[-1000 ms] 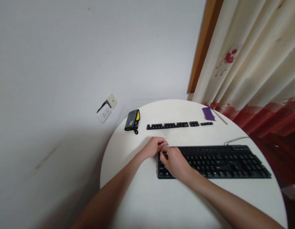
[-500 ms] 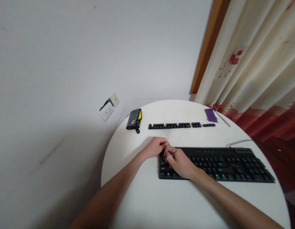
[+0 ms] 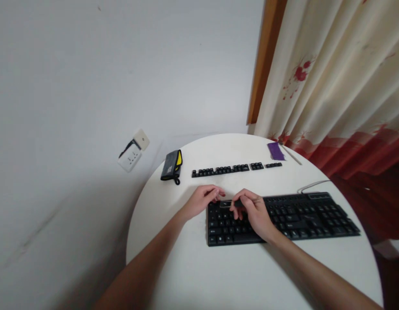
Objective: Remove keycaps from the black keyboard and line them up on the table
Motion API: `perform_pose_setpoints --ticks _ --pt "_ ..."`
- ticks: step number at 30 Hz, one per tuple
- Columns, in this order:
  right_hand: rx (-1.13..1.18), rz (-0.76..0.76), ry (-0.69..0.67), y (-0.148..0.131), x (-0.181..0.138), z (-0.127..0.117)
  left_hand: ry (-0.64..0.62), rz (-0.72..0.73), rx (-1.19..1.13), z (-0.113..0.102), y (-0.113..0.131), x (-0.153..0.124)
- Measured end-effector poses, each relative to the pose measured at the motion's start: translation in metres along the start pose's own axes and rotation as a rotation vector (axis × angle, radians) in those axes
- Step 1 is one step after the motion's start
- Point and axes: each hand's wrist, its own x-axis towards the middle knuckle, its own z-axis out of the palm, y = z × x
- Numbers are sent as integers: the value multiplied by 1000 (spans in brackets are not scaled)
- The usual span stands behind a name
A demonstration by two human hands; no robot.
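Note:
A black keyboard [image 3: 292,219] lies on the white round table. My right hand [image 3: 254,211] is over its left half, thumb and fingers closed on a small dark-handled tool, which looks like a keycap puller [image 3: 225,204]. Its thin, light wire loop points left, over the upper key rows. At the keyboard's upper left corner is my left hand [image 3: 202,200], with fingers loosely bent and somewhat apart. I see nothing in it, though the inner side of the fingers is partly hidden. Beyond both hands, loose black keycaps [image 3: 221,170] stand in a row.
A grey pouch with yellow lining [image 3: 172,165] lies at the far left of the table [image 3: 193,267]. Toward the far right are a purple cloth [image 3: 276,151] and a thin stick [image 3: 291,155]. The keyboard's cable [image 3: 310,186] runs behind it. Wall and curtain [image 3: 302,107] border the table.
My hands, together at the keyboard's corner before, have parted. The right one has drawn back to the right with the tool, whose wire loop now shows. The view has shifted slightly.

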Motion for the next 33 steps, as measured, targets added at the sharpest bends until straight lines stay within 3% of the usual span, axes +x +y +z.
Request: perform_pose_setpoints --ticks 11,24,33 --pt "-118 -131 -45 -5 -5 -5 -128 -53 -335 14 -7 -8" --pt "-516 -267 -144 -6 -9 -5 -197 -97 -260 13 2 -9" --pt "-464 -189 -34 -1 -7 -3 -159 -98 -297 11 -1 -8"
